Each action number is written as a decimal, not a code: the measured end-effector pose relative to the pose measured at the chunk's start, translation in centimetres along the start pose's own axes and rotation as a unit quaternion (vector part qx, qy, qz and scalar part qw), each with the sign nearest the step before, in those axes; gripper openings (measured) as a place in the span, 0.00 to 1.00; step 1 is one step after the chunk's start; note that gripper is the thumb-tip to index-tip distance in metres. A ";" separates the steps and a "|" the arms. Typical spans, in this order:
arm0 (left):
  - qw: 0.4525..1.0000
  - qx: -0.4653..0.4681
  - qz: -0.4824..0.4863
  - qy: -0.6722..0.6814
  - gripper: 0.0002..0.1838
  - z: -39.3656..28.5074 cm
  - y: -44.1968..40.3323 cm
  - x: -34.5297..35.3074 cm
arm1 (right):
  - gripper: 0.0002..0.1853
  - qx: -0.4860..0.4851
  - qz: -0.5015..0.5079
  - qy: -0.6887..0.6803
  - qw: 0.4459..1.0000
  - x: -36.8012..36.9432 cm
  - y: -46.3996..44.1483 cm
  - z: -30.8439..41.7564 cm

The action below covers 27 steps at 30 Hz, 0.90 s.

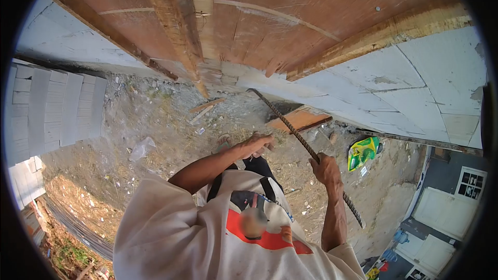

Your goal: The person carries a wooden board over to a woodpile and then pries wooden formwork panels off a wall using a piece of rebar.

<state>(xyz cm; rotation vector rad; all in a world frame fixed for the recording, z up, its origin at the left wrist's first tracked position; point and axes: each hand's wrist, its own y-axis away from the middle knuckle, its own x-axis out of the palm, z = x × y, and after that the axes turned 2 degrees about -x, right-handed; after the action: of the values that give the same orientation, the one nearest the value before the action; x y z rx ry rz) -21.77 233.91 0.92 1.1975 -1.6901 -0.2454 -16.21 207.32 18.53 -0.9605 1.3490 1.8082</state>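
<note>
My right hand (327, 169) is wrapped round a long ribbed metal bar (290, 127). The bar slants from its bent upper end near the base of the wall down to the lower right, past my forearm. My left hand (259, 144) is in front of my body, left of the bar and apart from it. Its fingers are curled, and whether they hold anything small is hidden.
Reddish wood panels (290, 10) with rough beams stand ahead above a pale wall (384, 83). A wooden board (301, 119) leans at its base. On the dirt ground (171, 161) lie a green and yellow bag (363, 153), clear plastic (141, 148) and wood strips (201, 114).
</note>
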 end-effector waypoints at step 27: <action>0.832 0.072 -0.512 0.201 0.27 5.9 -15.0 -11.3 | 0.15 -0.101 0.023 -0.013 0.995 0.7 -6.0 -15.7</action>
<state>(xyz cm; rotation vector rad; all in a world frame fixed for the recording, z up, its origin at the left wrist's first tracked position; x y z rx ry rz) -17.60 233.48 -18.34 2.0267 -0.5737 -0.4713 -8.95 193.60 12.07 -1.0135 1.1974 2.0154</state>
